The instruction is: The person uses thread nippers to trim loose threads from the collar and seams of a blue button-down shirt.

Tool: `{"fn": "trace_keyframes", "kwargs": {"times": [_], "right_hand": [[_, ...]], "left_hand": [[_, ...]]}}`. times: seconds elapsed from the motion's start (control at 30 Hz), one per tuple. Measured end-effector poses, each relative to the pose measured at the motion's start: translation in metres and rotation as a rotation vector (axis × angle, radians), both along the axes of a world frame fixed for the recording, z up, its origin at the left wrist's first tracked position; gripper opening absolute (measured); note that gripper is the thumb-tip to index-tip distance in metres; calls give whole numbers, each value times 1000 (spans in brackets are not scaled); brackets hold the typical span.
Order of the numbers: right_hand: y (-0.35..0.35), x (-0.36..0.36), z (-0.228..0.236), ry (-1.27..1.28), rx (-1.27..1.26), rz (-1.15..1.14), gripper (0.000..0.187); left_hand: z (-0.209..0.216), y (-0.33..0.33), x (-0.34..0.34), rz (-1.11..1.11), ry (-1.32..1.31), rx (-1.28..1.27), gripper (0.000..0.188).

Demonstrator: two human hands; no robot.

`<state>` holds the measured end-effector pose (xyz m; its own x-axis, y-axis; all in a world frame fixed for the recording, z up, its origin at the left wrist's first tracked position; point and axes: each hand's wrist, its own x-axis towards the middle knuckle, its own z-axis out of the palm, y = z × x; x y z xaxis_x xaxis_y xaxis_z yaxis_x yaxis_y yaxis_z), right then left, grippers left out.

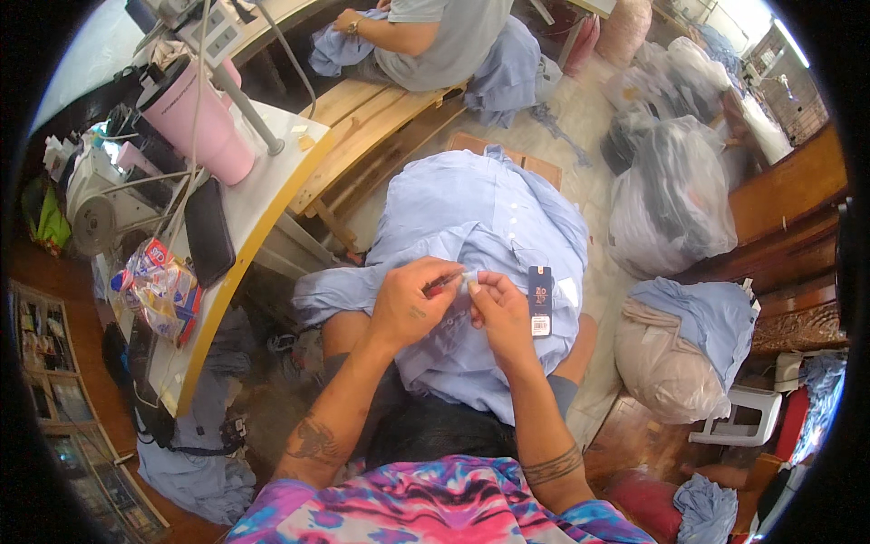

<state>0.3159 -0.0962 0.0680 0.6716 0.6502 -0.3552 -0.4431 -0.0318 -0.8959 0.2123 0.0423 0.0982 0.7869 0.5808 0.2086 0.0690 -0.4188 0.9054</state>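
Observation:
A light blue button-up shirt (453, 195) is spread in a heap over my lap and knees. Above it, my left hand (419, 295) is closed, with a small red and dark tool (438, 289), whose kind I cannot make out, showing between the fingers. Close beside it, my right hand (500, 313) is closed in a pinch on a small pale blue bit of cloth (468, 279), apparently part of the shirt. The fingertips of both hands meet there. A dark hang tag (541, 295) with a white label lies on the shirt, right of my right hand.
On my left, a yellow-edged table (290, 150) holds a pink tumbler (204, 127), a dark phone (209, 231) and a plastic snack bag (159, 290). Ahead, another person (435, 41) sits on a wooden bench (349, 113) with blue cloth. Plastic bags (671, 195) of garments stand right.

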Motion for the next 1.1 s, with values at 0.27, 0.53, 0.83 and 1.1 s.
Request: {"fn": "trace_keyframes", "kwargs": {"times": [0.27,0.53,0.83,1.1], "right_hand": [[-21,-27,14,42,28,25,31],[-28,-39,24,-116,6,28,30],[-10,-76,33,-738,-290,167,25],[-17,-89,9,-521,-109,58,26]], "left_hand": [[9,-7,-32,-80,39,82,17],[16,-15,-41,-85,-21,202,18],[-13,-7,-75,-23,-105,364,19],[-7,-13,-98,132,1,186,22]]}}
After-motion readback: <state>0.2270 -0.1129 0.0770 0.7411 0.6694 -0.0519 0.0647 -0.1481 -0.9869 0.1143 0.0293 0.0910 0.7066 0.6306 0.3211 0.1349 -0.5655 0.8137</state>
